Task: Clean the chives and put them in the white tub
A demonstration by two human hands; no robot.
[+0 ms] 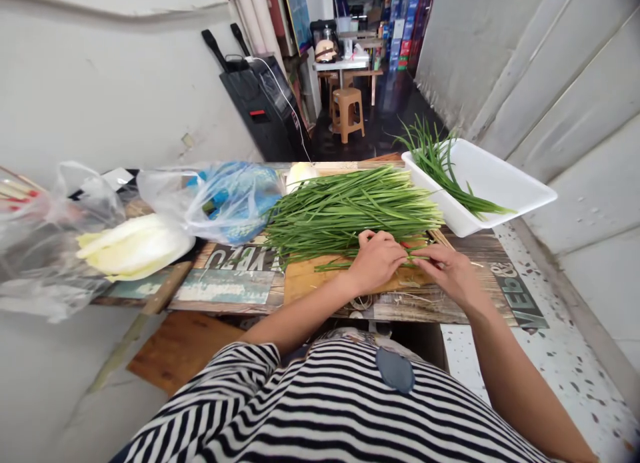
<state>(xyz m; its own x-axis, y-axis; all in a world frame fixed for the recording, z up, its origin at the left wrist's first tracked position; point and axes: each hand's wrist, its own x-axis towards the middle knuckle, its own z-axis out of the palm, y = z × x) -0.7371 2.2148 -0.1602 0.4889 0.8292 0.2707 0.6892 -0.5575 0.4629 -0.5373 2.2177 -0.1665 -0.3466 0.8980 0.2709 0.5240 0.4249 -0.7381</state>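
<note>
A big heap of garlic chives (350, 203) lies across a wooden cutting board (305, 280) in front of me, pale stem ends to the right. At the near edge of the heap, my left hand (377, 260) is closed around a few chives. Close beside it, my right hand (447, 270) pinches the stem ends of the same chives between thumb and fingers. Something small and red shows between the hands, partly covered. A white plastic basin (510, 180) at the right holds a smaller bunch of chives (445, 170), leaning over its left rim.
Left of the board are a blue and clear plastic bag (235, 200) and a napa cabbage (135, 246). Another pale vegetable (301, 175) sits behind the heap. Beyond the table stand a black case (265, 103) and a brown stool (347, 113). A wall (590, 116) runs along the right.
</note>
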